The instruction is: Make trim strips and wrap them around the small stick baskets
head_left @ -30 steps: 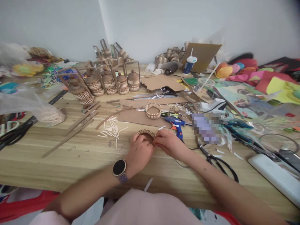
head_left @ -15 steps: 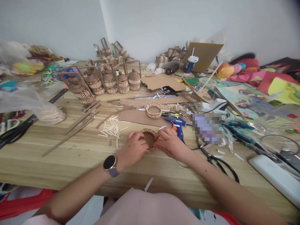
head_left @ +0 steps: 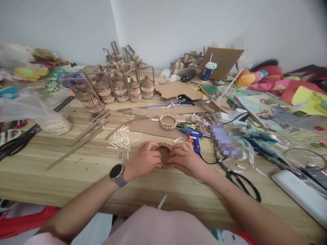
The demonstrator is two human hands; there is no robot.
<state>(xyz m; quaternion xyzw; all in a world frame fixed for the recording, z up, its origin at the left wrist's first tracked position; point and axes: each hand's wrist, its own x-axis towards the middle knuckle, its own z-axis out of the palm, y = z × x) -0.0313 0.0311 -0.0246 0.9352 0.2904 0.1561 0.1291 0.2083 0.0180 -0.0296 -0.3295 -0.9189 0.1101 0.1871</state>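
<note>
Between my two hands, low over the wooden table, is a small round tray (head_left: 165,153) with a brown base and a rim of pale short sticks. My left hand (head_left: 146,157), below a wristwatch, grips the rim on the left with curled fingers. On the opposite side my right hand (head_left: 186,159) has its fingers closed over the rim. A second round tray (head_left: 168,121) of the same make sits just beyond, on cardboard. Loose short sticks (head_left: 122,140) lie in a pile left of my hands. The blue glue gun (head_left: 193,136) rests to the right.
Several lidded miniature baskets with tall handles (head_left: 120,89) stand at the back left. Black-handled scissors (head_left: 240,180) lie right of my right arm, near a white power strip (head_left: 301,197). Cardboard strips (head_left: 79,144) lie on the left. A blue cup (head_left: 208,70) stands at the back.
Both hands have shifted slightly on the small round tray's rim, my left a little left. More of the tray's brown inside shows between them.
</note>
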